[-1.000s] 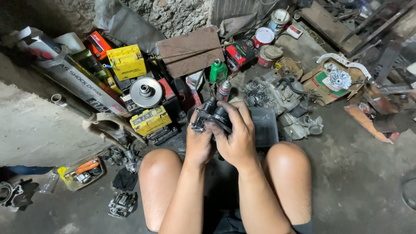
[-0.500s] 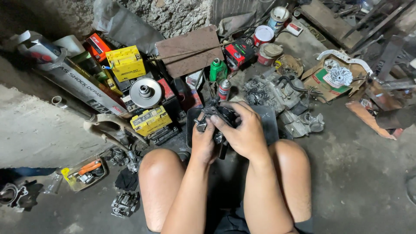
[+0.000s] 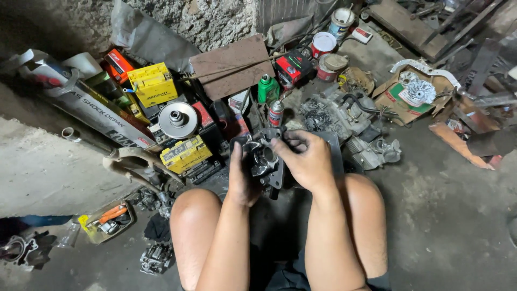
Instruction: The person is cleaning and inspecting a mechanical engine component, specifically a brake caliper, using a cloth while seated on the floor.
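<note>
Change since earlier frames: dark metal engine part (image 3: 262,158) turned in the hands, its round openings now facing up; right fingers shifted from wrapping over the top to pinching its upper edge.
Left hand (image 3: 240,178): closed round the left side and underside of the engine part, palm against it, thumb on the near face.
Right hand (image 3: 307,159): partly closed, fingertips (image 3: 280,143) gripping the upper right edge of the same part, back of the hand toward the camera.
Engine part, position: held between both hands above the bare knees, over the concrete floor (image 3: 447,215), clear of the ground.
Just beyond the hands: grey engine block (image 3: 344,116) with a black hose, resting on the floor.
Near, upper middle: red-and-silver spray can (image 3: 276,112) upright beside a green bottle (image 3: 267,88).
Left of hands: silver pulley disc (image 3: 177,119) lying on stacked boxes, yellow box (image 3: 184,153) below it, second yellow box (image 3: 153,83) above.
Far back: rusty brown metal sheet (image 3: 232,64) leaning at the rough wall, two round tins (image 3: 323,43) to its right.
Lower left: clear tray with orange-handled tool (image 3: 107,222), well apart from the hands.
</note>
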